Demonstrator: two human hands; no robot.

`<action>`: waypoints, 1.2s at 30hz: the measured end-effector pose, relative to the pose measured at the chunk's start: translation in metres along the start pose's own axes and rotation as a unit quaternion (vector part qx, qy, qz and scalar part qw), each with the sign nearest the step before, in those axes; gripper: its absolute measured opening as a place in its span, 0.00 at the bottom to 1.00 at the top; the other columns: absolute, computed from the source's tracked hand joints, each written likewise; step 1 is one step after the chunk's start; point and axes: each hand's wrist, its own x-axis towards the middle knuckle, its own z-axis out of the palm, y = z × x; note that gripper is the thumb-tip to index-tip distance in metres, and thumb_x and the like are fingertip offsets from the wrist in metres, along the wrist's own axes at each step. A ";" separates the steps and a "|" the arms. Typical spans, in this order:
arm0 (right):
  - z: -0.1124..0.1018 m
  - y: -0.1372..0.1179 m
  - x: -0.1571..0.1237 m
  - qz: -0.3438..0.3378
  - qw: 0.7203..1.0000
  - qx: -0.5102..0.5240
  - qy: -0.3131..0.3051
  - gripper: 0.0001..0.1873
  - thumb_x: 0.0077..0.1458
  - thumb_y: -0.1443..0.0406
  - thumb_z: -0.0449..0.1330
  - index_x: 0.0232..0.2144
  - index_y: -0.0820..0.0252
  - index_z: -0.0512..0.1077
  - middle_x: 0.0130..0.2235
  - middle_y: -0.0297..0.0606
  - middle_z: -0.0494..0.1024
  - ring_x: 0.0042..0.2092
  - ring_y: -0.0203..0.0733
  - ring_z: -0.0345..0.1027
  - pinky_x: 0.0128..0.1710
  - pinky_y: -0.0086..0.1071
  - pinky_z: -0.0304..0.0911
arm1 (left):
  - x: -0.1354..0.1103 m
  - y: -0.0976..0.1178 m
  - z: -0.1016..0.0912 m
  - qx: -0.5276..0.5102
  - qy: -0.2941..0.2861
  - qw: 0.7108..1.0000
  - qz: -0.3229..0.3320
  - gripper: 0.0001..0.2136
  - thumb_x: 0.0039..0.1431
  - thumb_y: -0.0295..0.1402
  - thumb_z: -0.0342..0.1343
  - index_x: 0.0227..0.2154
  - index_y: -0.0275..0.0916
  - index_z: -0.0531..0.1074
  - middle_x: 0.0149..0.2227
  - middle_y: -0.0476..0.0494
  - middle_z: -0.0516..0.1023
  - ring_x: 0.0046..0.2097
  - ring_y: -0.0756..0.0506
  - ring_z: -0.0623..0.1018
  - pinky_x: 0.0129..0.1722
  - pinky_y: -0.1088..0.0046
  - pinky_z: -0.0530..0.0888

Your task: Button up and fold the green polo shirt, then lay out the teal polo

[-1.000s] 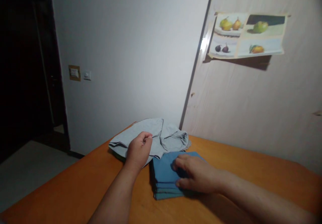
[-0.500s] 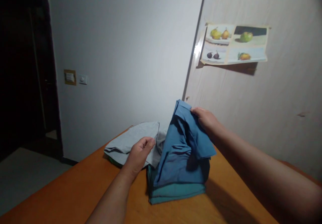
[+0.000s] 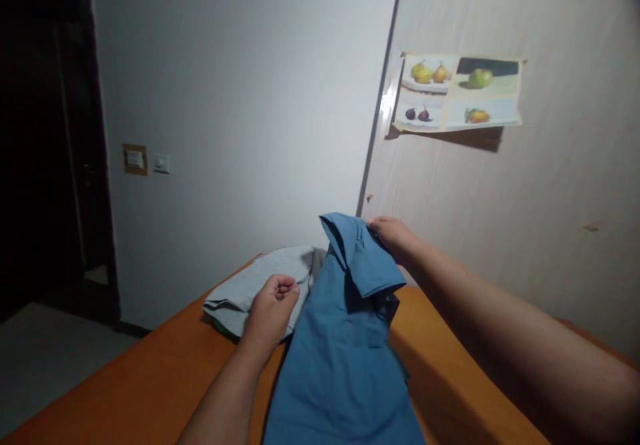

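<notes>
Shirt (image 3: 345, 338) unfurled since prev | R grip (image 3: 393, 235) pinches collar, hangs below

We can't make out any readable text, brand or number anywhere here. The poster (image 3: 456, 92) on the wall only shows fruit pictures, no lettering we can read, and the blue shirt (image 3: 345, 338) has no visible label or print.
</notes>
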 end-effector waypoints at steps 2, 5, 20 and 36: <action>-0.001 0.015 -0.006 0.041 0.999 0.020 0.011 0.03 0.55 0.69 0.54 0.29 0.59 0.67 0.30 0.39 0.76 0.30 0.37 0.69 0.30 0.29 0.63 | 0.001 -0.002 0.001 0.041 0.007 0.999 0.019 0.14 0.52 0.43 0.61 0.37 0.39 0.74 0.34 0.46 0.77 0.38 0.45 0.76 0.40 0.70 0.71; -0.003 0.042 -0.031 0.077 0.997 0.008 -0.011 0.04 0.56 0.68 0.55 0.29 0.59 0.67 0.29 0.38 0.75 0.28 0.35 0.67 0.26 0.26 0.59 | -0.006 0.000 0.007 0.072 -0.075 0.994 0.025 0.13 0.54 0.42 0.59 0.37 0.39 0.75 0.32 0.47 0.76 0.35 0.46 0.75 0.37 0.71 0.70; -0.020 0.088 -0.166 -0.124 0.926 -0.227 -0.275 0.20 0.54 0.54 0.65 0.46 0.56 0.74 0.41 0.39 0.77 0.39 0.42 0.69 0.38 0.33 0.60 | -0.030 0.008 0.020 0.134 -0.320 0.938 0.026 0.11 0.57 0.41 0.58 0.33 0.39 0.77 0.28 0.50 0.74 0.31 0.48 0.72 0.30 0.75 0.65; -0.003 0.040 -0.160 -0.020 0.979 0.074 -0.186 0.10 0.62 0.57 0.55 0.33 0.57 0.66 0.27 0.30 0.72 0.27 0.35 0.65 0.29 0.29 0.60 | -0.040 0.018 0.025 0.078 -0.388 0.916 0.069 0.30 0.46 0.43 0.71 0.54 0.43 0.76 0.52 0.40 0.79 0.52 0.37 0.75 0.54 0.65 0.70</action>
